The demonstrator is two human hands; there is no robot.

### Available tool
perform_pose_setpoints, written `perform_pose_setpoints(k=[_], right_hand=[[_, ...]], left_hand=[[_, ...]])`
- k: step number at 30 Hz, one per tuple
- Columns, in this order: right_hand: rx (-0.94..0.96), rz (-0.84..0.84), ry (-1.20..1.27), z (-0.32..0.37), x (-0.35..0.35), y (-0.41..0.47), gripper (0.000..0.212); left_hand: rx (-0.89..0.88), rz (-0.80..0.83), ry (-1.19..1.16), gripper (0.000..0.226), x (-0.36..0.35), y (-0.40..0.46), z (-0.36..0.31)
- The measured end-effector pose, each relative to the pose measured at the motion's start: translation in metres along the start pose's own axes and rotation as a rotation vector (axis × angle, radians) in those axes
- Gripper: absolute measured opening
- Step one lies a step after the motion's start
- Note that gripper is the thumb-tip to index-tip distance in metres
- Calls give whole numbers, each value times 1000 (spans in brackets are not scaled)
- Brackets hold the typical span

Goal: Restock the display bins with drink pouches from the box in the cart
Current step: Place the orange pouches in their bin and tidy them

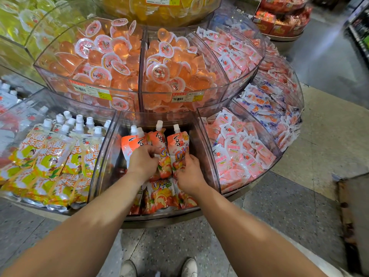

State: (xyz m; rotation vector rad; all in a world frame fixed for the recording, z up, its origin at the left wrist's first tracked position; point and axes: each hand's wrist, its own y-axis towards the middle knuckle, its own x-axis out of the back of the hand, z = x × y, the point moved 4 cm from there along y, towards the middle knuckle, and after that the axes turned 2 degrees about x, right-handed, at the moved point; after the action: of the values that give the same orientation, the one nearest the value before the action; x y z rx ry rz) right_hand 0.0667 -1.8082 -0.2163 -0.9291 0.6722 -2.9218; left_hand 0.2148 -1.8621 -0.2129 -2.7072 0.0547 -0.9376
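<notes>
left hand (144,158): grasping upright orange pouches (159,148), centre bin (205,156)
right hand (187,172): grasping right pouch (177,146)
pouch axis: spouts point away, beyond both hands

Speckled grey terrazzo floor (169,244), beige tiled strip (329,140) at right, second round display stand (283,23) behind

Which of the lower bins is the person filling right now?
The middle bin, holding orange spouted pouches: both hands grip pouches inside it. The yellow-pouch bin lies left, the pink-packet bin right.
</notes>
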Motion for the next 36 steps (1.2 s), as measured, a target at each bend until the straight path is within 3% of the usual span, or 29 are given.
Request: perform_pose_setpoints(k=[4,7,14,20,23,26,30,36], right_hand=[[-21,25,2,-4,-3,1,65],[-62,66,0,-3,-3,1,67],[-41,83,42,-1,-1,-4,66],[-56,109,25,0,9,-11,36],[-92,157,3,0,10,-17,32],[-91,107,-22,2,15,-28,32],[-148,-1,136,-6,12,-38,35],[-102,-59,329,3,16,-58,24]], left_hand=[[7,115,93,16,1,4,6],[-10,108,122,21,-5,-2,12],[-89,134,202,73,-11,-20,13],[-153,165,233,60,1,-26,12],[-173,242,294,50,1,-32,13],[-190,387,388,55,-8,-35,20],[-197,499,500,55,-15,-36,27],[-153,528,412,60,-12,-36,25]])
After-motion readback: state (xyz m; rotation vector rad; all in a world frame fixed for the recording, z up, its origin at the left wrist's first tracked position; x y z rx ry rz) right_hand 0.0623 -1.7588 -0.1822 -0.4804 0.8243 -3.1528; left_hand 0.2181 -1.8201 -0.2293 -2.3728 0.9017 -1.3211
